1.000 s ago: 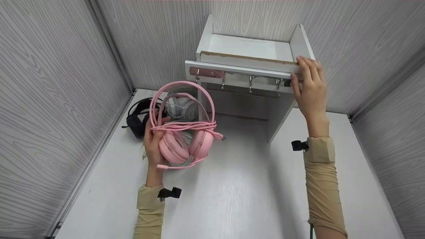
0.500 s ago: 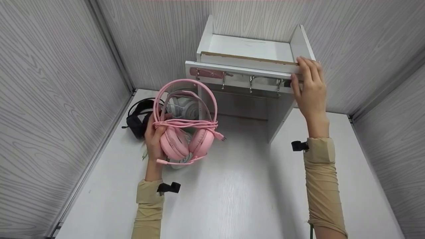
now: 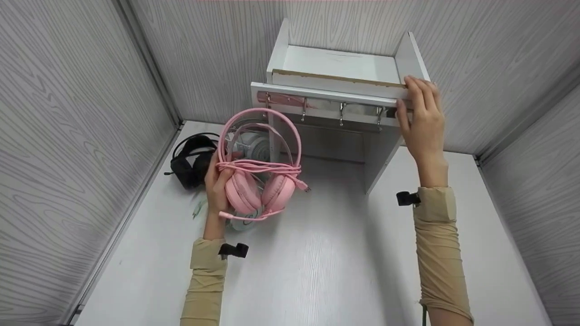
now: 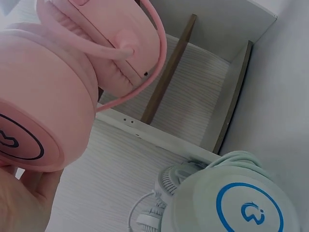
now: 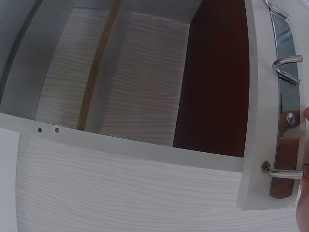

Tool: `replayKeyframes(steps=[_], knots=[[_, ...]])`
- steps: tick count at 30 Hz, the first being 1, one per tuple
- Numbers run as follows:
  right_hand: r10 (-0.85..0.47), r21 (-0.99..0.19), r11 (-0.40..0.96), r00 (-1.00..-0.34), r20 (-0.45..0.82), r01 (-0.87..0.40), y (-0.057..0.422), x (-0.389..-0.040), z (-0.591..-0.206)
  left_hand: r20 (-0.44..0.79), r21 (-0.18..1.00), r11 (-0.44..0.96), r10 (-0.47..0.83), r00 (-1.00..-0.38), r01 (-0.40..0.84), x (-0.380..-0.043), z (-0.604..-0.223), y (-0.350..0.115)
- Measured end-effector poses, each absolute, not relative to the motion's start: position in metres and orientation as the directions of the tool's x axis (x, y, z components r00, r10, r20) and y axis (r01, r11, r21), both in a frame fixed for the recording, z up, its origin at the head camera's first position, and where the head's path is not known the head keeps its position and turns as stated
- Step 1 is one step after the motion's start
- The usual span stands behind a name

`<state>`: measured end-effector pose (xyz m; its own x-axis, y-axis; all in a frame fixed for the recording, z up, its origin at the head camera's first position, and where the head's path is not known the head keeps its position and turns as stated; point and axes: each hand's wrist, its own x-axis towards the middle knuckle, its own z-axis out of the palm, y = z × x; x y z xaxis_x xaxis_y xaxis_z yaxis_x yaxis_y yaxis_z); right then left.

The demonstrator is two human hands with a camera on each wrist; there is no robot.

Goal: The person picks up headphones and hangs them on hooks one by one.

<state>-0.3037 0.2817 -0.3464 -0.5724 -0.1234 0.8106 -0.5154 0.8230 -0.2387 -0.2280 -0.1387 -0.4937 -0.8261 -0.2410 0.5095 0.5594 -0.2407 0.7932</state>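
A pink headset (image 3: 280, 192) with an attached microphone and its cable wound across the band hangs in front of the shelf's left end. My left hand (image 3: 217, 190) grips it by one ear cup, thumb in front. In the left wrist view the pink ear cup (image 4: 43, 92) fills the upper left, above part of the hand (image 4: 21, 205). My right hand (image 3: 423, 122) holds the right end of the white shelf (image 3: 340, 63), fingers over the top and thumb at the front. A row of metal hooks (image 3: 342, 113) runs along the shelf's front board.
A black headset (image 3: 183, 170) lies at the left on the white table (image 3: 317, 271). White headsets (image 3: 258, 147) stand partly hidden behind the pink one; a pale one (image 4: 231, 203) with a blue ring shows in the left wrist view. Wood-patterned walls (image 3: 68, 136) enclose the table.
My left hand has carried the pink headset a little to the right and slightly up toward the hooks. The right hand has stayed on the shelf.
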Motion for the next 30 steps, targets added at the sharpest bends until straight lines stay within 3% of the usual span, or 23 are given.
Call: replayKeyframes(steps=[8, 12, 16, 22, 30], knots=[[-0.116, -0.244, 0.816, -0.562, 0.819, -0.524, 0.282, -0.304, -0.346, 0.543, 0.831, -0.027, -0.172, -0.822, 0.555, -0.236, -0.495, -0.137], [-0.114, -0.247, 0.815, -0.563, 0.818, -0.524, 0.282, -0.305, -0.346, 0.555, 0.828, 0.017, -0.162, -0.816, 0.56, -0.24, -0.496, -0.137], [-0.11, -0.252, 0.815, -0.567, 0.816, -0.522, 0.282, -0.305, -0.347, 0.56, 0.823, -0.01, -0.149, -0.815, 0.568, -0.242, -0.497, -0.136], [-0.098, -0.266, 0.809, -0.566, 0.818, -0.524, 0.281, -0.305, -0.348, 0.467, 0.873, -0.092, -0.123, -0.875, 0.479, -0.245, -0.497, -0.133], [-0.112, -0.258, 0.813, -0.575, 0.81, -0.521, 0.282, -0.305, -0.348, 0.418, 0.899, -0.113, -0.065, -0.906, 0.423, -0.251, -0.497, -0.136]])
